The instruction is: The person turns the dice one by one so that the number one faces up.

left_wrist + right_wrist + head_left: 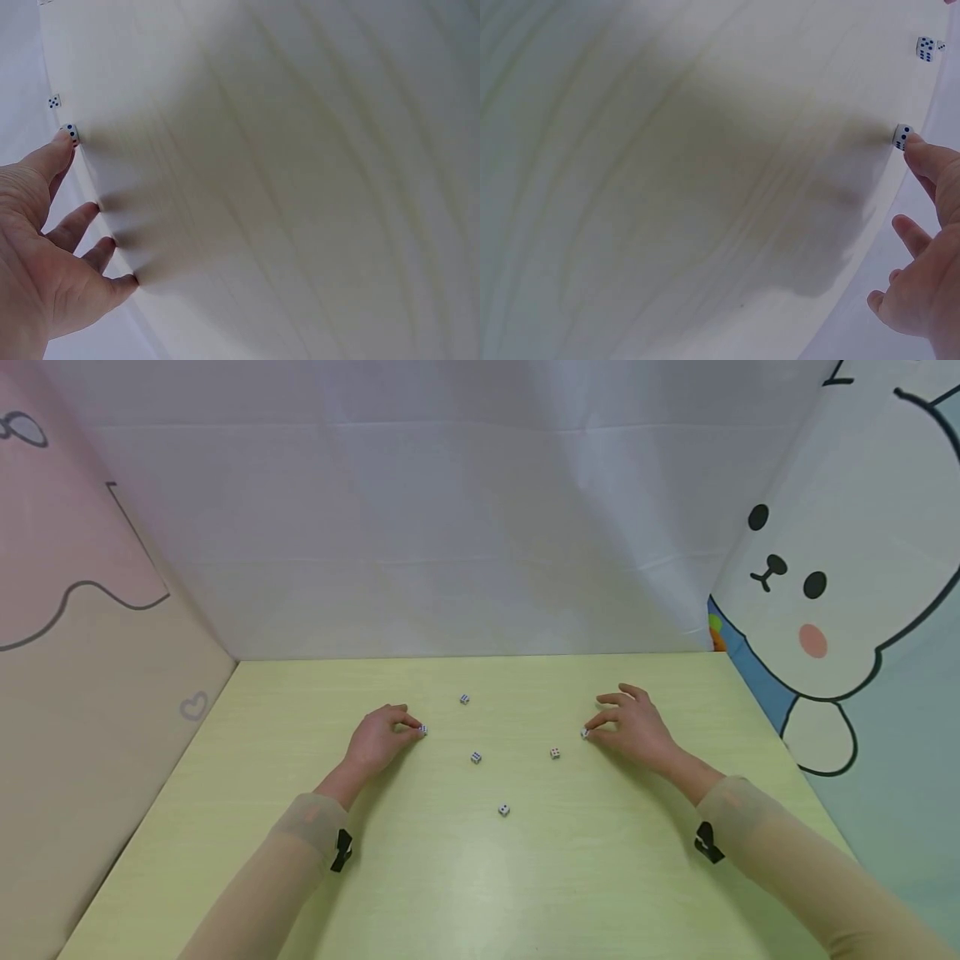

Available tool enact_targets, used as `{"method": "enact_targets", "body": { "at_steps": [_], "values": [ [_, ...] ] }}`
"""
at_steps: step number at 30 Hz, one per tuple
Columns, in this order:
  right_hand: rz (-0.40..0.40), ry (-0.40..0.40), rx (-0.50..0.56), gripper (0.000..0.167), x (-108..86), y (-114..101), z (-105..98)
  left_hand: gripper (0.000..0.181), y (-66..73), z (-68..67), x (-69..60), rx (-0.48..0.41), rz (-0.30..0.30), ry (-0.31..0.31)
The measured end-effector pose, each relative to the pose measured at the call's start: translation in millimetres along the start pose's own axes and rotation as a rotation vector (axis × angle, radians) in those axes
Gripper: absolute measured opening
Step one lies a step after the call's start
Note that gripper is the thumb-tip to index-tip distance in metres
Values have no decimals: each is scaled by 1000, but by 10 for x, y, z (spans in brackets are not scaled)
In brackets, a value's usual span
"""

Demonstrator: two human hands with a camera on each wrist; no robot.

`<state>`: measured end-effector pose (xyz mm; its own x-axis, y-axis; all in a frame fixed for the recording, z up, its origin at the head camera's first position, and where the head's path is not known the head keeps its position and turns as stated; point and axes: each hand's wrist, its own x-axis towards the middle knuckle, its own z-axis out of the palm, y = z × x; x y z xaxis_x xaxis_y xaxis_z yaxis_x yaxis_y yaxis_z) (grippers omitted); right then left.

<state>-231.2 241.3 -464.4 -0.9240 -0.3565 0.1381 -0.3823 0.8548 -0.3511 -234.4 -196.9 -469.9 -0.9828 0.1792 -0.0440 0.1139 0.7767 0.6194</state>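
Observation:
My left hand [381, 739] pinches a small white die [423, 731] between thumb and index finger, on the left side of the table. In the left wrist view the die [73, 135] shows dark pips past the thumb tip, and the other fingertips are spread near the tabletop. On the right, another white die [585, 734] is held by the thumb and index finger of my right hand [636, 731]. The remaining right fingers are lifted away. In the right wrist view that die [901, 136] shows at the thumb tip.
Between the hands lie several loose dice: one at the back [464, 699], one nearer the left hand [476, 758], one by the right hand [555, 753] and one closest to me [504, 810]. A white cloth wall [450, 527] borders the pale wooden table [420, 877] behind.

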Motion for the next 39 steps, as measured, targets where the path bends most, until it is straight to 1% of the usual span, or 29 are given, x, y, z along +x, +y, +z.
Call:
{"method": "enact_targets", "body": {
  "at_steps": [9,18,21,23,26,30,35,39],
  "values": [
    [23,-12,10,5,5,-1,13,20,-11,4,-1,-5,2,-1],
    [22,-15,-19,8,12,-1,16,21,-31,15,8,4,3,3],
    [27,2,1,11,6,2,17,21,-28,17,11,5,6,7],
    [39,17,40,14,-2,2,13,21,-24,17,12,4,8,7],
    [77,37,151,18,-26,-14,-21,21,-22,17,10,4,7,6],
    [155,55,340,25,-58,-45,-111,20,-27,14,12,8,5,9],
    [241,72,483,39,-68,-33,-183,20,-21,8,-3,3,6,15],
    [300,93,615,45,-96,-31,-180,20,-19,10,-9,0,10,17]
  ]
}}
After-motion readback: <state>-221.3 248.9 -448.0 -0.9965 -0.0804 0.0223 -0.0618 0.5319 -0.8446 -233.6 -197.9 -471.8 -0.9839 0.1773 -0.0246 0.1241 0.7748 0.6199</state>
